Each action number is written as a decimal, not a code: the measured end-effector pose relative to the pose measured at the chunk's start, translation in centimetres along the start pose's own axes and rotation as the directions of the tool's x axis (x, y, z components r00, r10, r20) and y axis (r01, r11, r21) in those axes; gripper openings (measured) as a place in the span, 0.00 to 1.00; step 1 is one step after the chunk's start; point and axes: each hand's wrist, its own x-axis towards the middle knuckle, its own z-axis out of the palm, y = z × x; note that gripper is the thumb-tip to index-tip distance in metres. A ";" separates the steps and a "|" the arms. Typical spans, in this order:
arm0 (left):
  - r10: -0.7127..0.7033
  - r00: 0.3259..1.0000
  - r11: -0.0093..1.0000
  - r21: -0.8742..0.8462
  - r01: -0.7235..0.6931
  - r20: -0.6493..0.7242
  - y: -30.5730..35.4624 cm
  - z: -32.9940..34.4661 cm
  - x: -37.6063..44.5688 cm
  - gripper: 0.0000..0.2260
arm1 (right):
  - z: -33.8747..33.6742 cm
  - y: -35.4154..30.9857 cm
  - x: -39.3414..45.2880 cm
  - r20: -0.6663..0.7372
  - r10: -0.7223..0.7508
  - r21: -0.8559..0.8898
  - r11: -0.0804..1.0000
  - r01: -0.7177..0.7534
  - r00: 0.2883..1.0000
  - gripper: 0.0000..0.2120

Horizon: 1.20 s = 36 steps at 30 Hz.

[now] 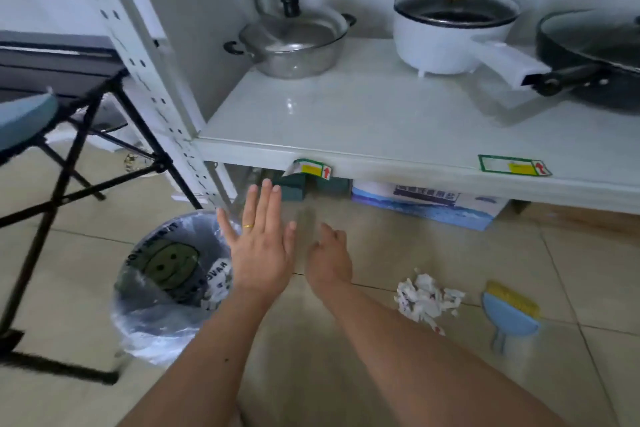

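1. Low over a beige tiled floor, the left hand (259,250) is spread flat with straight fingers and a gold ring showing. It holds nothing.
2. Just right of it, the right hand (330,262) hangs with relaxed, blurred fingers and is also empty.
3. Progress, as I judge it: a few white scraps (216,291) lie inside the bin (145,333) at near left, so part of the clearing looks done.
4. Left to do: a crumpled paper pile (426,298) sits on the tiles at right, apart from both hands, beside a dustpan (509,321).
5. Textures: the bin is round, with a thin, crinkled clear liner. The paper is torn and wrinkled. The dustpan is smooth pale-blue plastic with yellow bristles.
6. Far behind, a glossy white shelf (346,114) carries a dull steel pot (294,45).
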 end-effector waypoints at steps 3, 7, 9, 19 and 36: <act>-0.075 0.997 0.997 0.027 0.074 0.014 -3.4 -1.5 -0.6 0.26 | 2.8 -3.7 -1.1 0.035 -0.066 -0.007 0.998 0.067 0.997 0.21; -0.326 0.943 0.945 0.035 0.324 0.066 -8.3 -2.9 -2.0 0.27 | 6.2 -6.5 -2.2 0.090 -0.107 -0.022 0.994 0.109 0.990 0.21; -0.522 0.845 0.853 0.052 0.520 0.117 -10.8 -3.0 -3.2 0.26 | 7.7 -6.9 -2.6 0.136 -0.131 -0.060 0.988 0.140 0.982 0.23; -0.744 0.537 0.593 0.021 0.805 0.397 -14.7 -1.6 -7.9 0.30 | 10.3 -5.8 -2.6 0.245 0.011 -0.265 0.963 0.056 0.969 0.29; -0.467 0.724 0.832 -0.026 0.554 0.507 -1.6 3.6 -4.9 0.34 | -2.1 2.8 2.0 0.056 0.130 -0.232 0.966 -0.114 0.990 0.29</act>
